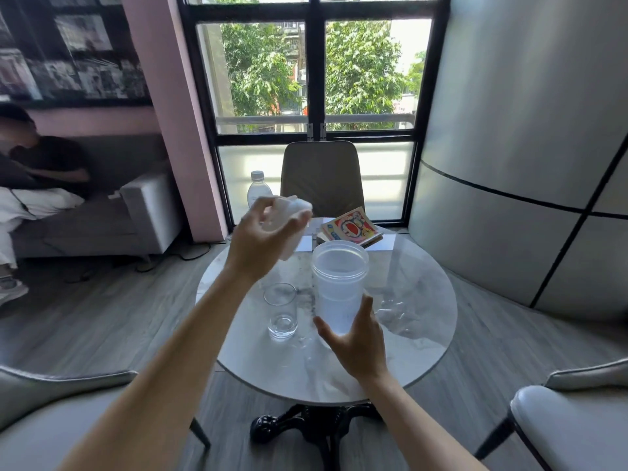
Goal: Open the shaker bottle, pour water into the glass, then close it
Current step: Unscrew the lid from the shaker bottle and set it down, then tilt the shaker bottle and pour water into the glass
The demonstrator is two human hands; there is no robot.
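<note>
The translucent shaker bottle (pixel 339 280) stands upright and lidless on the round marble table (pixel 418 348), with water in its lower part. My right hand (pixel 356 341) wraps around its base from the near side. My left hand (pixel 261 239) is raised above the table's far left and holds the white shaker lid (pixel 294 212), lifted clear of the bottle. A small clear glass (pixel 281 311) stands just left of the bottle and looks empty.
A plastic water bottle (pixel 258 190) and a stack of comic books (pixel 351 229) sit at the table's far edge. A brown chair (pixel 321 175) stands beyond it, pale chairs at the near left and right. A person sits on a sofa at far left.
</note>
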